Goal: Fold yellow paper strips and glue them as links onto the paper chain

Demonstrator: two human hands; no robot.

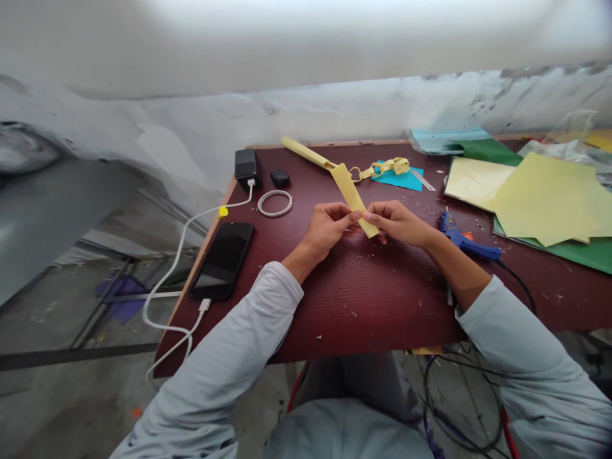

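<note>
Both hands meet over the middle of the dark red table (pixel 373 299). My left hand (pixel 329 228) and my right hand (pixel 396 221) pinch the near end of a long folded strip of yellow paper (pixel 348 187). The strip runs away from me toward the far edge of the table. A small yellow paper chain (pixel 385 168) lies just beyond the strip, partly on a blue paper piece (pixel 400 180).
A black phone (pixel 222 259) on a white cable (pixel 178 255) lies at the left edge, with a black charger block (pixel 245 164), a small black case (pixel 280 178) and a coiled white cable (pixel 275 203). A blue glue gun (pixel 463 241) sits right of my hand. Yellow sheets (pixel 540 194) and green sheets (pixel 586 254) cover the right side.
</note>
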